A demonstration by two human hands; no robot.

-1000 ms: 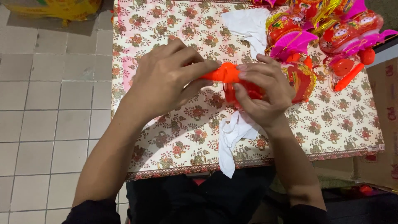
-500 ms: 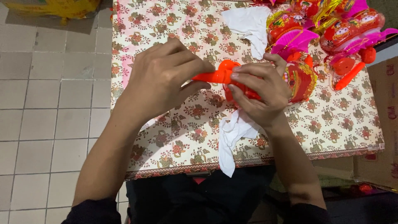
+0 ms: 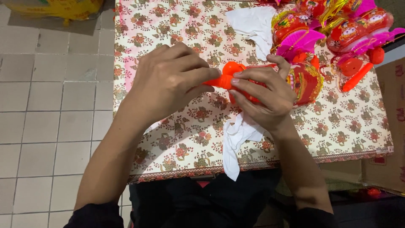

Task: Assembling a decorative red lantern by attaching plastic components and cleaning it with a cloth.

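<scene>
Both hands meet over the middle of the table, w/ an orange plastic toy piece [image 3: 230, 78] between them. Left hand [image 3: 168, 82] is curled around the piece's stick-like end, fingers wrapped tight, thumb side pressed on it; the tip inside the fist is hidden. Right hand [image 3: 265, 95] closes on the fatter orange-red part from 3 o'clock, fingertips [image 3: 238, 76] pinching near the round knob, so both grips are closed on the same piece. Toy sits just above the floral tablecloth [image 3: 337, 126], roughly centre frame, not resting on it as far as can be seen.

A white cloth [image 3: 236, 141] hangs from under the right hand toward 6 o'clock, its end over the table edge. Touching the right hand's knuckles at 3 o'clock: a red-and-gold lantern toy [image 3: 306, 82]. At 1 o'clock a heap of red and pink lantern toys [image 3: 350, 29], w/ another white cloth [image 3: 255, 25] at 12 o'clock beside it. Grey tiled floor [image 3: 50, 105] at 9 o'clock; yellow bag [image 3: 59, 8] at 10–11 o'clock, well apart. Cardboard box [image 3: 390, 139] at 4 o'clock
</scene>
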